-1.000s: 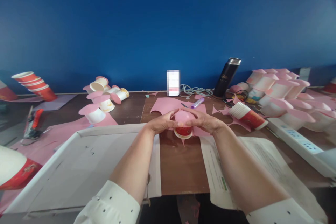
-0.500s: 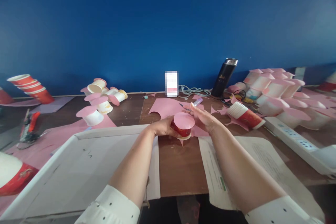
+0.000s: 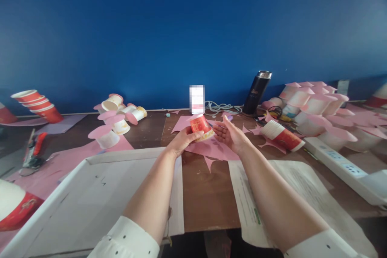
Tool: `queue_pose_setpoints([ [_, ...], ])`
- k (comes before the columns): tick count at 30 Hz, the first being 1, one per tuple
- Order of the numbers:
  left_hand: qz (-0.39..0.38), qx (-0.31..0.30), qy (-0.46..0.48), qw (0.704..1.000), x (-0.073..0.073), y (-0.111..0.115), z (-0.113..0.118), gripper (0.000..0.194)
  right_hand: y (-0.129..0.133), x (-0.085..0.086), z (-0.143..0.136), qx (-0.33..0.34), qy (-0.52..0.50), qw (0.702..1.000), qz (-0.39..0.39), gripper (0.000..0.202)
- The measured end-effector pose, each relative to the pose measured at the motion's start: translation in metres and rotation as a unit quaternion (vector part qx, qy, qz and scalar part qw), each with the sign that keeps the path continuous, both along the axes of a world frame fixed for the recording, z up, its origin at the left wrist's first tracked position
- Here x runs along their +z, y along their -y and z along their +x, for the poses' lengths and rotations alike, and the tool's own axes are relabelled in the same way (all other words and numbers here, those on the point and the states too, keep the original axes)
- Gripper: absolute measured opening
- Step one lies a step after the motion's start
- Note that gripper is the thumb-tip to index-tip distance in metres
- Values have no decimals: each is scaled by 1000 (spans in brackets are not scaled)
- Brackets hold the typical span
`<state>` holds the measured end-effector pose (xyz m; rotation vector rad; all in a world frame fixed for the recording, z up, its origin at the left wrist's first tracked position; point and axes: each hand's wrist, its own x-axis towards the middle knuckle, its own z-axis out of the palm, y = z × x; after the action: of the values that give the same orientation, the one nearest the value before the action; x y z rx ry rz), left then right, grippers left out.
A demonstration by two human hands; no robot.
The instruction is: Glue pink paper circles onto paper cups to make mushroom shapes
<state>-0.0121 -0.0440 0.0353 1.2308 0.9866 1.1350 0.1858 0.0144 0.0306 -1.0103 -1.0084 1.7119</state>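
My left hand (image 3: 184, 140) is closed round the side of a red paper cup (image 3: 199, 123), which tilts so its patterned red side faces me. A pale rim with a yellow print shows at its lower end, and a sliver of pink disc at its upper end. Just right of the cup, my right hand (image 3: 231, 135) has its fingers loosely curled, palm toward the cup. A slim tool with a purple end (image 3: 230, 117) and a dark tip runs behind these fingers and seems held; its kind is unclear. Cut pink paper (image 3: 213, 151) lies beneath both hands.
Cups with pink discs (image 3: 314, 105) are piled at right, near nested paper cups (image 3: 282, 135), a power strip (image 3: 335, 167) and a black thermos (image 3: 256, 92). More disc-topped cups (image 3: 107, 139) stand left, behind a white box lid (image 3: 127, 205). A phone (image 3: 197, 100) leans on the wall.
The cup has turned in my left hand: its pink disc faced me before, and now its red side does. My right hand has shifted slightly right, away from it.
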Motion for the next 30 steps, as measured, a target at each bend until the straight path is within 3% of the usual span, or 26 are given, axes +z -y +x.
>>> queue_pose_setpoints([
  [7, -76, 130, 17, 989, -12, -12, -9, 66, 1, -1, -1, 4, 0, 1000, -2, 52],
  [17, -119, 152, 68, 979, -9, -12, -5, 66, -1, -6, -3, 4, -9, 1000, -4, 41],
  [30, -149, 170, 99, 969, -10, -15, -6, 68, 5, -4, -6, 45, 26, 998, 19, 43],
])
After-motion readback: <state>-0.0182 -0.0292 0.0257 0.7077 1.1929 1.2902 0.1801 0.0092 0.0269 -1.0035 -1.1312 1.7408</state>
